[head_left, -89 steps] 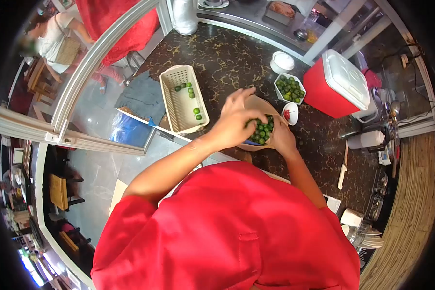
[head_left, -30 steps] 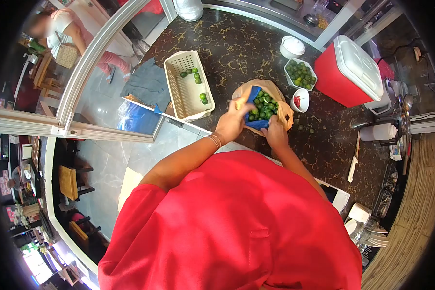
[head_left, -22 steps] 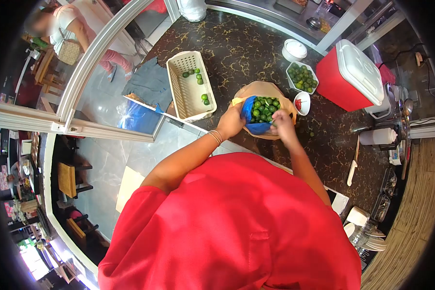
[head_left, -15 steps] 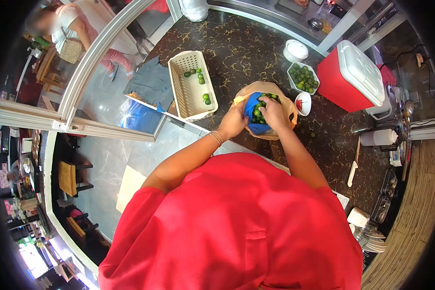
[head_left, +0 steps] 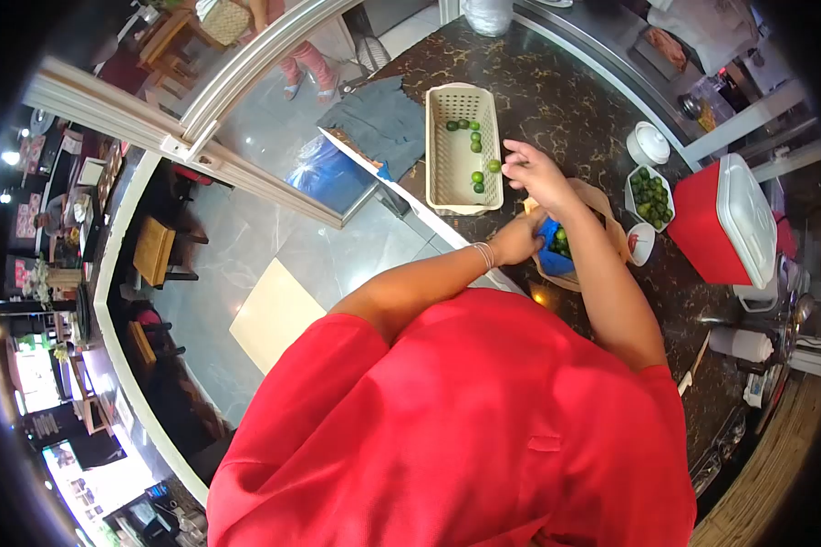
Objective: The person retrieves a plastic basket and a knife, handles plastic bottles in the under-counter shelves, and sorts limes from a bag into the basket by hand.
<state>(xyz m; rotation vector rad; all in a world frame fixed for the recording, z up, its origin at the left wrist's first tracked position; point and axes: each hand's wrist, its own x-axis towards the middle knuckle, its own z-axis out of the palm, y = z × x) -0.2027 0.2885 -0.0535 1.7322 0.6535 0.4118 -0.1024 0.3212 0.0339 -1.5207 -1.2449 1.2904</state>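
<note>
My left hand [head_left: 517, 240] is closed on the near left edge of a tan plastic bag [head_left: 597, 202] with a blue lining [head_left: 551, 261] and several small green limes [head_left: 560, 242] inside. Above the bag, my right hand [head_left: 540, 177] reaches toward a cream perforated basket [head_left: 436, 178], its fingers apart. One lime [head_left: 493, 166] is just left of the fingertips, at the basket's right rim; whether it is airborne or resting there I cannot tell. Several other limes [head_left: 475, 141] lie on the basket floor. My right forearm hides part of the bag.
To the right stand a white bowl of limes [head_left: 649, 198], a small white bowl [head_left: 641, 243], a lidded white container [head_left: 648, 143] and a red cooler [head_left: 710, 221]. A grey cloth [head_left: 374, 117] lies left of the basket. Beyond the glass partition, a person's legs [head_left: 308, 68] show.
My right hand has come out of the bag and moved up and left to the basket, where another lime now shows by its fingers. My left hand stays on the bag. The view has shifted.
</note>
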